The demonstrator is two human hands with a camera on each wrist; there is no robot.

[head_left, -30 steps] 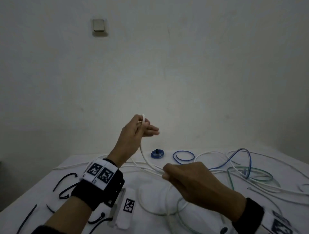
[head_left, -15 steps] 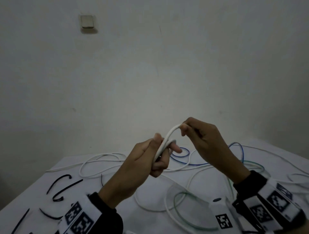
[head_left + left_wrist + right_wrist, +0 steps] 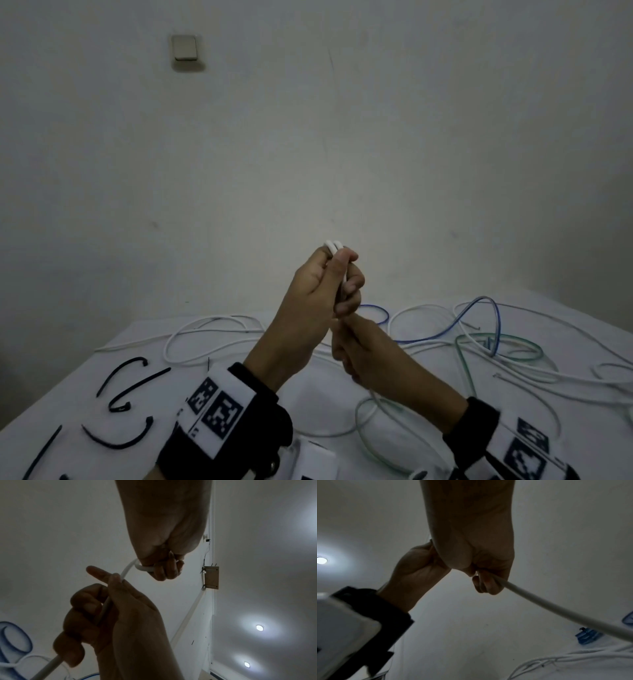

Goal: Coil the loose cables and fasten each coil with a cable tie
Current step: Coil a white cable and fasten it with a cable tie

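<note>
My left hand [image 3: 318,291] is raised over the table and grips a white cable [image 3: 334,245] folded into loops; two bends stick out above its thumb. Just below it, my right hand [image 3: 363,349] grips the same cable where it runs down toward the table. In the left wrist view my left hand's fingers [image 3: 164,569] curl round a bend of the white cable [image 3: 144,568], with my right hand [image 3: 102,608] closed on the strand beneath. The right wrist view has my right hand's fingers [image 3: 488,584] clamped on the white cable [image 3: 556,608].
Several black cable ties [image 3: 123,380] lie on the white table [image 3: 325,404] at the left. Loose white loops [image 3: 212,329], a blue cable [image 3: 479,318] and a green cable [image 3: 496,346] are spread across the back and right. A wall stands close behind.
My right hand has dropped from the top of the loop to just under my left hand, gripping lower on the cable. My left hand rose and now holds two bends.
</note>
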